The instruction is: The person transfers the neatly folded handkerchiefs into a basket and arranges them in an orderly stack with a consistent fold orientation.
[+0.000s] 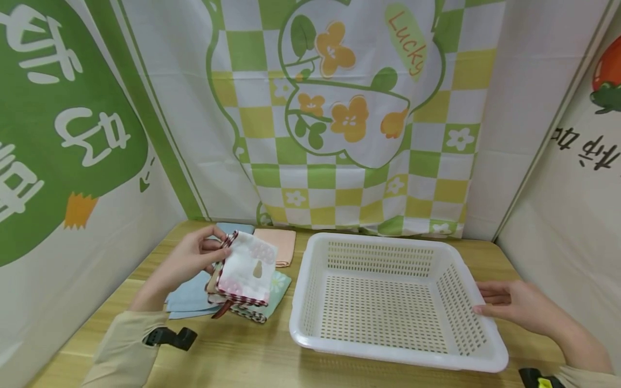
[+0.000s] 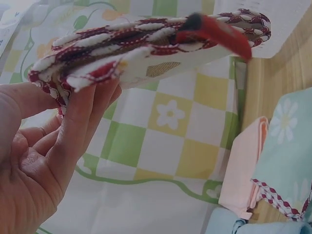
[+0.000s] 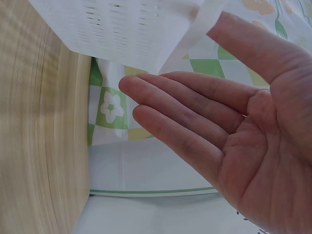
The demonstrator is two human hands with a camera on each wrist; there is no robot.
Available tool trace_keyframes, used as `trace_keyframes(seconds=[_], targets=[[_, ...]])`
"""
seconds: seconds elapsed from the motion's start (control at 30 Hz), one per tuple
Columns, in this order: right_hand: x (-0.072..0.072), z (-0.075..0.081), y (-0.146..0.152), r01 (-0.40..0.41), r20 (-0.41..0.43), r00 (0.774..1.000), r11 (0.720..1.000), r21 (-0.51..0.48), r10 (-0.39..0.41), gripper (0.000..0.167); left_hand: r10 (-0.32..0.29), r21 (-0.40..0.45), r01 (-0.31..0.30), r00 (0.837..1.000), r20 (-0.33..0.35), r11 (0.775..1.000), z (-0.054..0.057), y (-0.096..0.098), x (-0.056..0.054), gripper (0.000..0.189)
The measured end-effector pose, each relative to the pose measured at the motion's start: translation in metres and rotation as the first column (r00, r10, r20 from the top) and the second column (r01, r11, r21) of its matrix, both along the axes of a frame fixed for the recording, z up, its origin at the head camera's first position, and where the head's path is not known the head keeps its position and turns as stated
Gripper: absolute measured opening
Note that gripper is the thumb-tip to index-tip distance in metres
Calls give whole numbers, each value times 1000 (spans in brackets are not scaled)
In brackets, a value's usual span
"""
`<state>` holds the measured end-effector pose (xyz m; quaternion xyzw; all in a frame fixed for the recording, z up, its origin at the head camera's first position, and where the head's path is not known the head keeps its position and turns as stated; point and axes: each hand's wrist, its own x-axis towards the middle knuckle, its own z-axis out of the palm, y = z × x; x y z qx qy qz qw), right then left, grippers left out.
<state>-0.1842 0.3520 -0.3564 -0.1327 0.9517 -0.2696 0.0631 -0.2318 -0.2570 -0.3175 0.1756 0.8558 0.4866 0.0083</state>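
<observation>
My left hand [image 1: 201,250] pinches a folded white hand towel [image 1: 249,269] by its left edge, thumb on one side and fingers on the other. The towel has pink and brown prints and a red-and-white braided trim; a red strip [image 2: 214,36] sticks out of it in the left wrist view. It is raised over a green towel with daisies [image 1: 278,291]. At the right, my right hand [image 1: 521,307] is at the side of a white perforated plastic basket [image 1: 398,353]. Its thumb touches the rim, and the fingers [image 3: 180,131] lie nearly straight outside the wall.
Behind the held towel lie a folded peach cloth [image 1: 278,242] and a blue cloth [image 1: 235,228]. Another light blue cloth [image 1: 191,299] lies left of it. All rest on a wooden table [image 1: 233,355], with printed fabric walls [image 1: 349,178] at the back and sides.
</observation>
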Motion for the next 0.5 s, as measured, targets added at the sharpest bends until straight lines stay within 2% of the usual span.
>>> trace_keyframes(seconds=[0.5], targets=[[1, 0, 0, 6, 2, 1000, 1000, -3, -6, 66, -2, 15, 2, 1000, -13, 1000, 9, 9, -7, 30]])
